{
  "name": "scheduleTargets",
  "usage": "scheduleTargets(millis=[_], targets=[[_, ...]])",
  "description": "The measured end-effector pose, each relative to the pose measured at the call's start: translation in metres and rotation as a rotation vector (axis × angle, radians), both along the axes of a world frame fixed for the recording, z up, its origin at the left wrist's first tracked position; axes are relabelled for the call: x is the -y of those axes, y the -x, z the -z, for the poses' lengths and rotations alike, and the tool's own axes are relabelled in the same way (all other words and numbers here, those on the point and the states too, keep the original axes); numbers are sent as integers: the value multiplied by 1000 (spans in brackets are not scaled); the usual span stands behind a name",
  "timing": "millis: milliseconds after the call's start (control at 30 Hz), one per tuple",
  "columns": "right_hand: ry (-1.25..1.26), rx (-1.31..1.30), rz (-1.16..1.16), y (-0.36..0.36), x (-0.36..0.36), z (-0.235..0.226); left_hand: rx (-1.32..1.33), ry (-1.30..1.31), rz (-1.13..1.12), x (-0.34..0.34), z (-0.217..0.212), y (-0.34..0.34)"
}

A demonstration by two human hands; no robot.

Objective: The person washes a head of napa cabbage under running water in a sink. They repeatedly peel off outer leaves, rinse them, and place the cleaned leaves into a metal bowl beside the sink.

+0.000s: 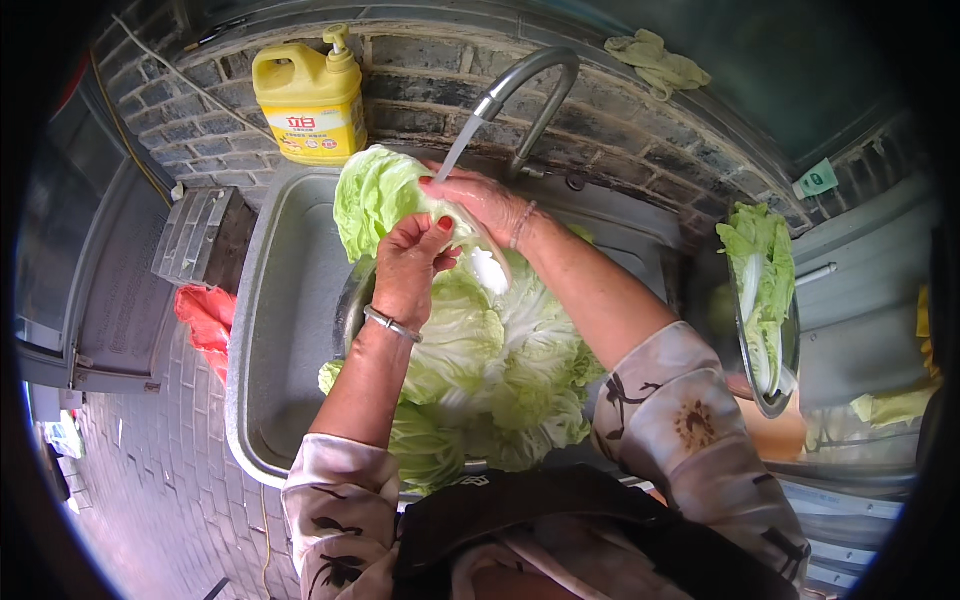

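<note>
Under the running tap [540, 75], my right hand [480, 208] is wrapped round the back of a pale green Chinese cabbage leaf [375, 200], and water falls onto the hand. My left hand [408, 262] is closed in front of that leaf, its thumb and fingers drawn together; whatever is between them is hidden. Below my hands, several wet cabbage leaves [455, 335] lie heaped in a metal basin [352, 305], of which only part of the rim shows. The basin stands in the grey sink [262, 350].
A yellow detergent jug with a pump [310, 100] stands behind the sink. To the right, more cabbage leaves [755, 270] rest in a metal container [790, 370]. A cloth [655, 62] lies on the ledge. Red plastic [207, 325] hangs beside grey bricks [203, 235] at left.
</note>
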State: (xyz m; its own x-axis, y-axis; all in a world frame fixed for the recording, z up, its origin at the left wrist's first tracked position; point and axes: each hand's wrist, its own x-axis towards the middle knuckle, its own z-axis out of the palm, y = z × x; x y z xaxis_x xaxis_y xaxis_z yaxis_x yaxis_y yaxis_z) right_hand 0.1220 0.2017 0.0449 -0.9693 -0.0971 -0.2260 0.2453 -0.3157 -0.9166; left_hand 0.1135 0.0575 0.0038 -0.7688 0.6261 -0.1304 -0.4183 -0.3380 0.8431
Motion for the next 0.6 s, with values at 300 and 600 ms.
scheduleTargets(millis=[300,600], targets=[[-40,36,27,-7,3,1,207,-167,53,6,0,-2],[2,219,19,-19,-25,-17,-993,592,-508,17,-4,-2]])
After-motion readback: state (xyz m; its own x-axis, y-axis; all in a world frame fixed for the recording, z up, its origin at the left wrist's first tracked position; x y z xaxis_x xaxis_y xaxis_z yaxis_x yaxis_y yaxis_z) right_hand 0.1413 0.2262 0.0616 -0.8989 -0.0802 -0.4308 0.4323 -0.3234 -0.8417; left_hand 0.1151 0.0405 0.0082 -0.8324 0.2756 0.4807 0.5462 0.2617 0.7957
